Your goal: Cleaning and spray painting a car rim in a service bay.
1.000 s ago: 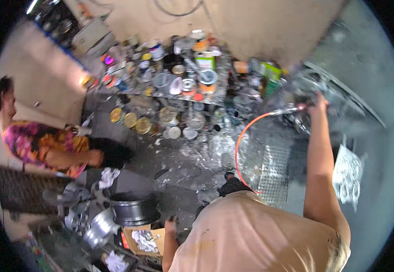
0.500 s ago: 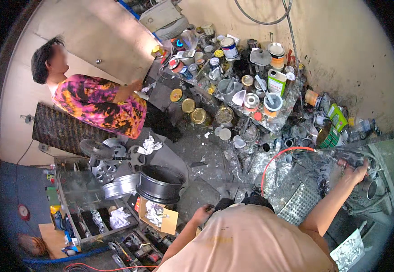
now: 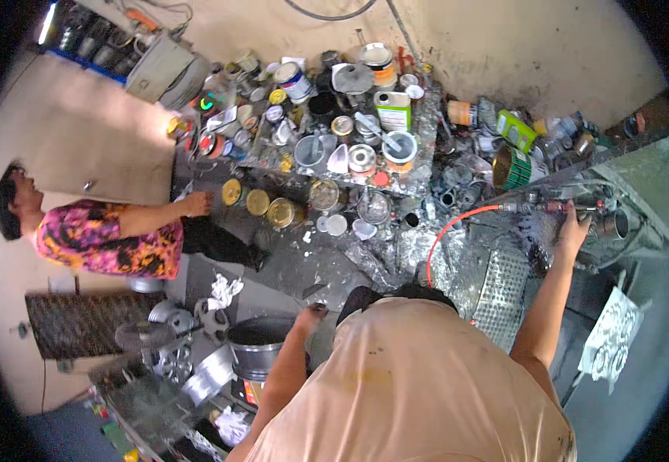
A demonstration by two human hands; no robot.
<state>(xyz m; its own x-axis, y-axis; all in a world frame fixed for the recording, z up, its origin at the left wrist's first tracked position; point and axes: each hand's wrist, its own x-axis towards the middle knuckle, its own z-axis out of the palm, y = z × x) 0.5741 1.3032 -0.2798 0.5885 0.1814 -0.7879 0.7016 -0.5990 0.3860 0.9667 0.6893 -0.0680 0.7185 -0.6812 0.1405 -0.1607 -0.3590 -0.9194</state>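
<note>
My right hand [image 3: 575, 225] is closed around an air tool [image 3: 558, 207] with metal and red parts, joined to a red hose [image 3: 451, 229]. The tool is too small to name more exactly. Beside it stands a dark round metal cylinder [image 3: 618, 224]. My left hand [image 3: 314, 313] is low over the floor, its fingers curled and dark at the tips; whatever they may hold is hidden. Nearest to that hand is a dark grey wheel rim [image 3: 257, 350]. A perforated metal plate [image 3: 501, 296] lies between my right arm and my body.
A cluttered table [image 3: 334, 179] carries paint cans and cups. Open cans [image 3: 281, 212] stand on the floor before it. Another person [image 3: 111, 239] in a patterned shirt stands at the left. Scrap cans [image 3: 510, 165] pile up at the right; a white wheel-patterned sheet [image 3: 614, 336] stands lower right.
My view has turned, so the table appears further left. My right hand still grips the air tool. The other person has moved left in the picture, an arm stretched toward the cans.
</note>
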